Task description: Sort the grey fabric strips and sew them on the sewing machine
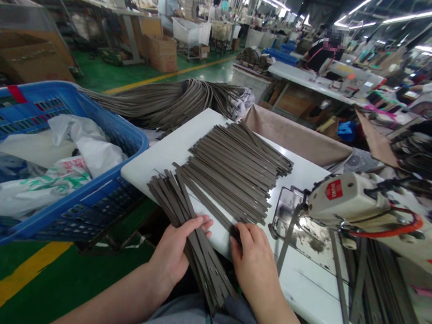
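Note:
My left hand (174, 251) is closed around a bundle of flat grey-brown strips (192, 237) that hangs over the near edge of the white table (162, 156) toward my lap. My right hand (255, 260) sits just right of that bundle, its fingers curled down on the near ends of the strips; what they pinch is hidden. A larger fanned stack of the same strips (238, 170) lies on the table just beyond both hands.
A sewing machine (356, 199) stands at the right with more strips (379, 300) beside it. A blue plastic basket (55, 206) with white bags sits at the left. A long sheaf of strips (168, 102) lies behind the table. Other workers sit at far benches.

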Motion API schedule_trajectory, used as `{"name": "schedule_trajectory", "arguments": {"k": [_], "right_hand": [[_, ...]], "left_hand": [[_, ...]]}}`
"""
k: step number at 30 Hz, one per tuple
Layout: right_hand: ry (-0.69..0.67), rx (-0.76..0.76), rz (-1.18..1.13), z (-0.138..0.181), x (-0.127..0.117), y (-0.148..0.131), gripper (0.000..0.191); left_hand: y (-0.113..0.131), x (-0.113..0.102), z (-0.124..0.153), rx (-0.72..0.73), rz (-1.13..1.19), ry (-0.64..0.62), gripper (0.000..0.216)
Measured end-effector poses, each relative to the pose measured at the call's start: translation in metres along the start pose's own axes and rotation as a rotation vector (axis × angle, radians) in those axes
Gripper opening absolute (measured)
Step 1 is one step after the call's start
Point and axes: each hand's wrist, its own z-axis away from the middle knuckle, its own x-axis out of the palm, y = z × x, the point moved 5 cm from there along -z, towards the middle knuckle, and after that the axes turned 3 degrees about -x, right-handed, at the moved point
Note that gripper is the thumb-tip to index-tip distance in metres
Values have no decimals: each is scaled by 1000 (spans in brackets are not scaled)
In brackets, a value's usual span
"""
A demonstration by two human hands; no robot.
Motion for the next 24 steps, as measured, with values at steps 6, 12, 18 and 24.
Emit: {"name": "schedule_trajectory", "arguments": {"k": [6,12,18,24], "right_hand": [[45,13,-30,-8,-10,5,23],[75,37,89,-12,-4,27,28],[60,51,23,-11,-1,29,24],[-7,34,-103,-10,-5,21,22]], "left_hand": [[1,4,2,35,-48,-8,11],[1,4,4,11,-30,25,9],[0,4,2,16,-24,10,9],[0,2,0,13,-30,-4,9]]}}
